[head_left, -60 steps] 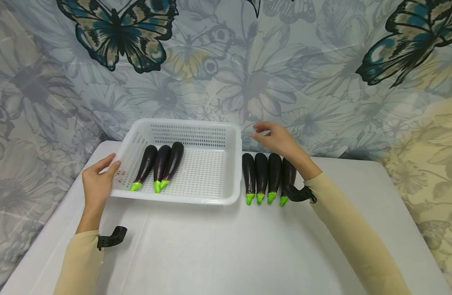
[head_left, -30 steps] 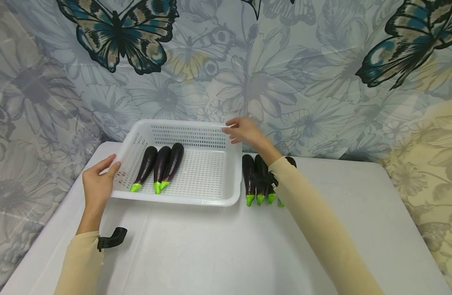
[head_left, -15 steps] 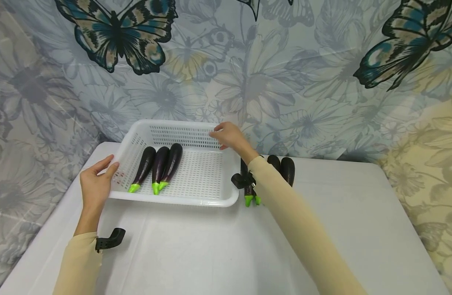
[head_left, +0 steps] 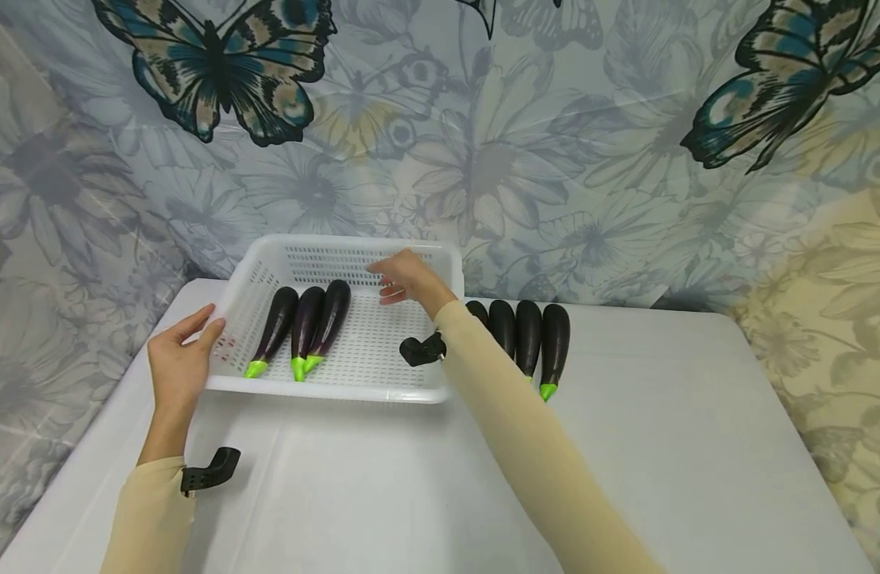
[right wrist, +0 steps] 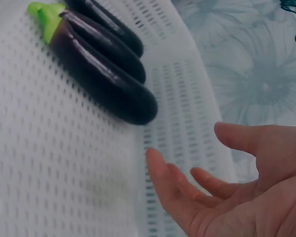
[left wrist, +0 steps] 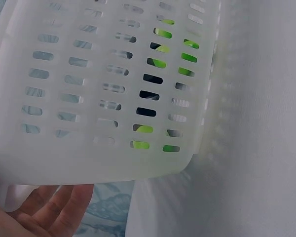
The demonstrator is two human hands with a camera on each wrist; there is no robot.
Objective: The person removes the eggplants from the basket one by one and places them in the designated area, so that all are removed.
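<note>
A white perforated plastic basket point(head_left: 383, 394) stands on the table and holds three dark purple eggplants point(head_left: 331, 319) with green stem ends, lying side by side in its left half. At the basket's left rim, my left hand point(head_left: 176, 359) grips the edge; its fingers point(left wrist: 71, 212) show past the rim in the left wrist view. My right hand point(head_left: 410, 277) hovers over the basket's right half, holding nothing, its fingers loosely spread. In the right wrist view its fingertips point(right wrist: 155, 158) are apart from the nearest eggplant point(right wrist: 106, 84).
Several more eggplants point(head_left: 555, 343) lie in a row on the table just right of the basket, partly hidden by the right sleeve point(head_left: 533, 446). A white cloth covers the table point(head_left: 698, 414). Behind it hangs a backdrop point(head_left: 497, 159) with flowers and butterflies.
My right hand has moved left, from above the eggplant row to over the basket's inside. The left hand keeps its place at the rim. Both groups of eggplants stay put.
</note>
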